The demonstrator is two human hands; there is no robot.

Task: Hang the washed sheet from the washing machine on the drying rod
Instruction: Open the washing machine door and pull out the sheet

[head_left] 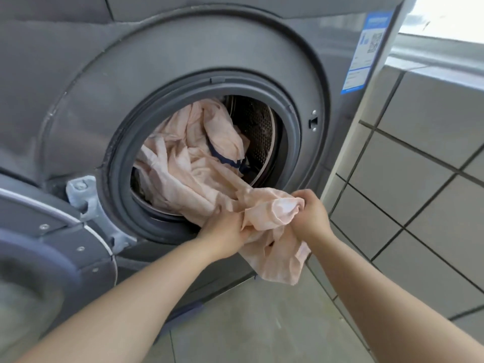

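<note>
A pale pink sheet (193, 163) fills the drum of the grey front-loading washing machine (183, 53) and spills out over the rubber door seal (117, 179). My left hand (222, 231) grips a bunched fold of the sheet just outside the opening. My right hand (310, 213) grips another bunch of the same sheet to the right of it. A loose end of the sheet hangs down below both hands. Something dark blue shows inside the drum behind the sheet. No drying rod is in view.
The machine's round door (47, 258) stands swung open at the lower left, close to my left arm. A grey tiled wall (419, 166) rises right of the machine. Grey floor tiles (262, 323) lie below. A blue label (366, 51) sits on the machine's upper right corner.
</note>
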